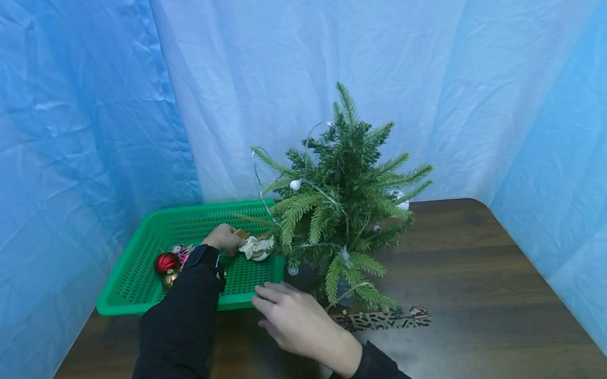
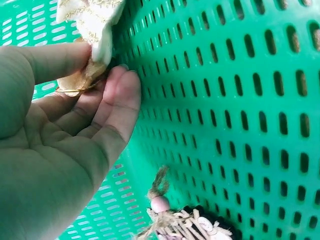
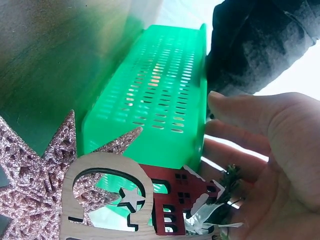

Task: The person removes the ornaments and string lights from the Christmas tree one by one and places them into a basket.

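My left hand (image 1: 225, 239) is inside the green basket (image 1: 124, 309), toward its right end. Thumb and fingers pinch the gold part of a white-and-gold ornament (image 2: 97, 25); its kind is unclear, as the hand hides part of it. In the head view the ornament's white patterned part (image 1: 257, 249) shows beyond the fingers. My right hand (image 1: 304, 322) is at the basket's near right corner, its fingers loosely extended and gripping nothing visible. In the right wrist view its thumb is close to the basket's rim; whether they touch, I cannot tell.
Red and gold baubles (image 1: 166, 263) lie in the basket's left part. A small artificial Christmas tree (image 1: 341, 192) with a light string stands right of the basket. A wooden lettered sign (image 1: 382, 320) lies before it. A pink glittery star (image 3: 30, 185) shows in the right wrist view.
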A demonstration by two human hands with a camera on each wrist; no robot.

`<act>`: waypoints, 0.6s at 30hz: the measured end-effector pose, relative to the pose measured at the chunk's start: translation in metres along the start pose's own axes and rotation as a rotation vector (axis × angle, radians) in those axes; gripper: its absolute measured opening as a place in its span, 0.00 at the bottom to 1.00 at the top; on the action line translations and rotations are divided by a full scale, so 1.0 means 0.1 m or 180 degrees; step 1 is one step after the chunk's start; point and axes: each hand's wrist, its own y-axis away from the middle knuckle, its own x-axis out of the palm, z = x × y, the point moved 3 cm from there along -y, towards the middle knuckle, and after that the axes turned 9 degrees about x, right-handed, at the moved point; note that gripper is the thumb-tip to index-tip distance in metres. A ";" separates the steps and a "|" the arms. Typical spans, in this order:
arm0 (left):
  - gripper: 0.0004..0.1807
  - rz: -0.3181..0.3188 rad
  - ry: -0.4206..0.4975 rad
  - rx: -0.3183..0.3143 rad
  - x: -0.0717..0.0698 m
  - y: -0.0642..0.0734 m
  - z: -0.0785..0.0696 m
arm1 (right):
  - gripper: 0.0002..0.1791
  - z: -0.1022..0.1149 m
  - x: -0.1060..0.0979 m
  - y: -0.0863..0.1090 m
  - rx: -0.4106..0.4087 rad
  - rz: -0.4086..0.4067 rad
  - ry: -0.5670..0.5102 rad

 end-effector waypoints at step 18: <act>0.25 -0.0223 -0.0773 0.0466 -0.49 0.48 -0.69 | 0.22 0.05 -0.30 0.08 -0.0151 -0.0011 -0.0283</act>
